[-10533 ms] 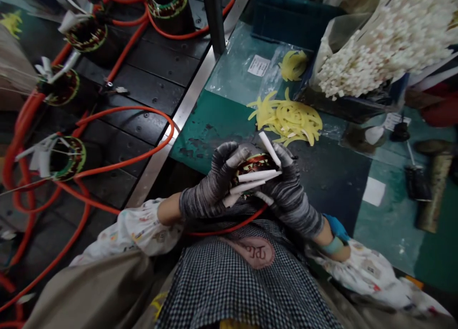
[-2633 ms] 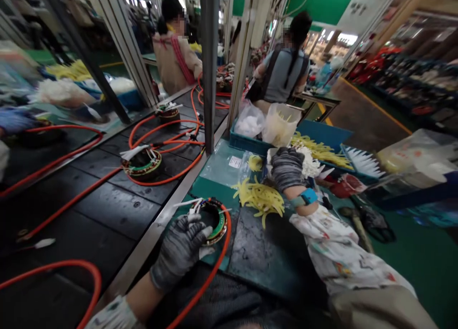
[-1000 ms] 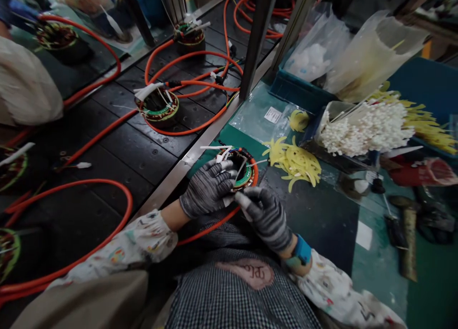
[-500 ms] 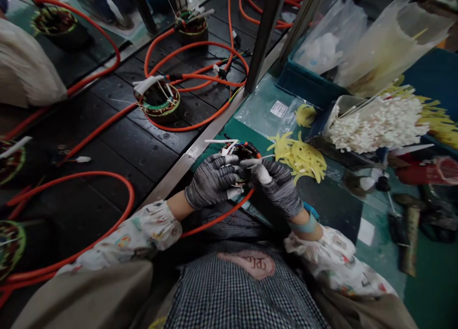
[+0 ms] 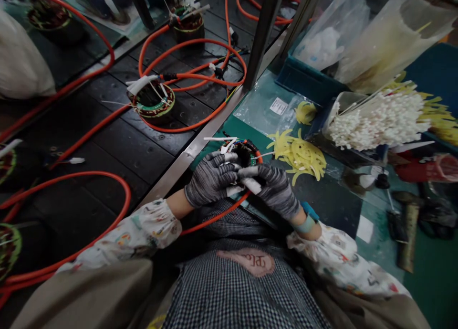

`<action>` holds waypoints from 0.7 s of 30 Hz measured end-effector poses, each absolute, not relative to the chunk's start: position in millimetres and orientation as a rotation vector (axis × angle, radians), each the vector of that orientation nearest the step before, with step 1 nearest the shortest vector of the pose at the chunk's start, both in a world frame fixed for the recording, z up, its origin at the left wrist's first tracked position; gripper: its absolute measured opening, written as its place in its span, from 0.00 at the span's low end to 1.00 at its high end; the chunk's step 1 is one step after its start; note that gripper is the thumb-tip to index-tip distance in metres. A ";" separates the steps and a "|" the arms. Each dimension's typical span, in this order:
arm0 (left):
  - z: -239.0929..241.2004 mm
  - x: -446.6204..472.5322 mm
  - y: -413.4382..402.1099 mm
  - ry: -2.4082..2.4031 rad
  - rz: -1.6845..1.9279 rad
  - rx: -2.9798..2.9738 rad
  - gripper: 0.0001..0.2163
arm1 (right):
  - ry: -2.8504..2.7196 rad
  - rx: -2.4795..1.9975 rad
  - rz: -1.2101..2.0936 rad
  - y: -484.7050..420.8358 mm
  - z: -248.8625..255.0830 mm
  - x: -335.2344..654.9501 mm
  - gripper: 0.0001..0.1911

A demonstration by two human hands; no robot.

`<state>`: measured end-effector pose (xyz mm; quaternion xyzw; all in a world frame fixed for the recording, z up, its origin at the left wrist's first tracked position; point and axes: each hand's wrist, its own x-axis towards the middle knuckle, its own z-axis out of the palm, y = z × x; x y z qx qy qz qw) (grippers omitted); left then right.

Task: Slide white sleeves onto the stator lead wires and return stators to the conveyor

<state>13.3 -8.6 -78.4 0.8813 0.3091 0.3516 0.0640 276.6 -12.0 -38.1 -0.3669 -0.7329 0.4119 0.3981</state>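
1. Black-and-white checked cloth makes up our apron (image 5: 246, 298), with a pink patch (image 5: 246, 262) across its front.
2. White printed sleeves (image 5: 148, 233) cover our forearms, and a blue wristband (image 5: 309, 212) circles the right wrist.
3. Our left hand (image 5: 213, 178), in a grey striped glove, is closed around the near left side of a wound ring (image 5: 243, 152).
4. Our right hand (image 5: 274, 188), gloved alike, has its fingers drawn narrow at the ring's near rim, beside the left fingertips; we cannot tell whether it pinches anything.
5. That ring sits between our two hands, by the near left corner of the green bench (image 5: 239, 128), its white tubes (image 5: 229, 147) sticking out on the far left side. We cannot tell what it rests on.
6. From its right side an orange cable (image 5: 218, 221) passes below our right hand and across our lap.
7. Farther right on the bench we see a hammer (image 5: 408, 233) just beside a dark-handled tool (image 5: 395, 224).
8. Beyond our right hand lies a heap of yellow strips (image 5: 300, 157), with a bundle of white-tipped sticks (image 5: 379, 121) past it.
9. Behind these, a blue bin (image 5: 307, 83) holds clear bags (image 5: 329, 40).
10. Left of the bench, on black plates (image 5: 103, 150), stand another ring (image 5: 152, 104) and, farther off, a third (image 5: 188, 30).
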 end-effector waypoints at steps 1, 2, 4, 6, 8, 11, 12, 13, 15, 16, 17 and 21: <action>-78.4 13.5 -8.4 0.919 1.072 2.660 0.13 | -1.873 -0.911 1.018 -13.8 -39.3 278.3 0.08; -78.6 13.5 -8.1 0.908 1.074 2.667 0.13 | -1.870 -0.914 1.000 -15.2 -40.4 279.3 0.08; -79.7 12.8 -7.5 0.909 1.044 2.691 0.11 | -1.799 -0.983 0.992 -16.2 -42.3 278.9 0.08; -81.4 11.6 -6.9 0.923 0.975 2.716 0.10 | -1.709 -1.068 1.013 -15.1 -43.4 275.4 0.08; -83.0 10.4 -6.7 0.931 0.931 2.729 0.09 | -1.681 -1.099 1.036 -13.0 -43.7 271.0 0.07; -84.2 9.9 -7.3 0.927 0.933 2.746 0.09 | -1.706 -1.104 1.019 -11.3 -43.2 268.4 0.08; -84.2 10.1 -7.5 0.930 0.941 2.746 0.09 | -1.720 -1.099 0.995 -11.4 -42.8 269.2 0.08; -83.8 10.5 -7.8 0.939 0.942 2.744 0.09 | -1.740 -1.086 0.967 -11.9 -42.4 270.7 0.09; -82.2 11.6 -8.1 0.956 0.956 2.734 0.10 | -1.820 -1.013 0.922 -13.7 -41.3 275.0 0.10; -80.9 12.2 -8.2 0.960 0.972 2.726 0.10 | -1.889 -0.958 0.914 -15.0 -41.0 277.2 0.10; -79.2 13.0 -8.2 0.959 0.990 2.719 0.11 | -1.969 -0.907 0.920 -16.6 -40.9 279.2 0.10; -72.0 15.6 -8.1 0.932 1.030 2.694 0.11 | -2.129 -0.978 0.995 -22.1 -42.9 284.6 0.10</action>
